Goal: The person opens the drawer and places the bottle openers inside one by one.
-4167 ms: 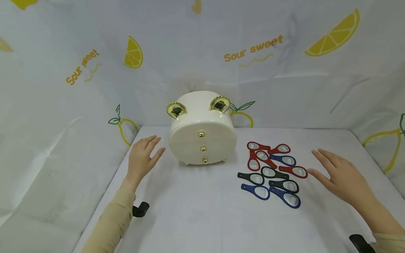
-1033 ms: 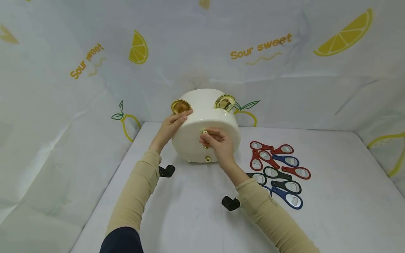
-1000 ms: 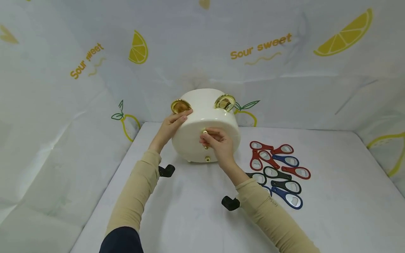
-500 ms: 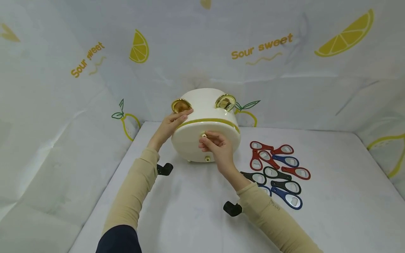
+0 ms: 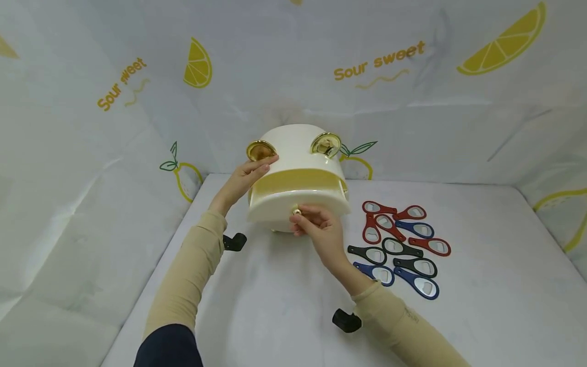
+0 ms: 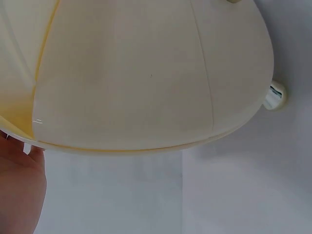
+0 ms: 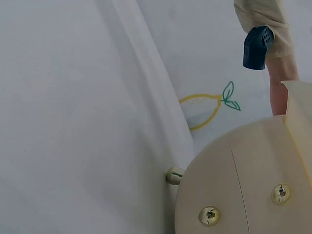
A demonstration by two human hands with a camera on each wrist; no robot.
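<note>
A glossy white rounded drawer box [image 5: 293, 143] with gold ears stands at the back of the table. Its top drawer [image 5: 268, 208] is pulled partway out, pale yellow showing inside. My right hand [image 5: 323, 237] pinches the gold knob [image 5: 296, 210] on that drawer's front. My left hand [image 5: 239, 182] rests along the box's upper left side with extended fingers, beside the left ear [image 5: 260, 150]. In the left wrist view, that hand [image 6: 22, 187] touches the rim of the box [image 6: 126, 97]. The right wrist view shows two lower knobs [image 7: 281, 193], while the right hand is out of frame there.
Several bottle openers with red [image 5: 438, 247], blue [image 5: 427, 287] and black [image 5: 425, 267] handles lie grouped on the white tabletop [image 5: 275, 311], right of the box. A white lemon-print sheet [image 5: 275, 61] hangs behind and at the sides.
Both hands have come from the sides to the box. The right hand has taken the top knob and drawn the drawer out toward me; the left stays on the box's side.
</note>
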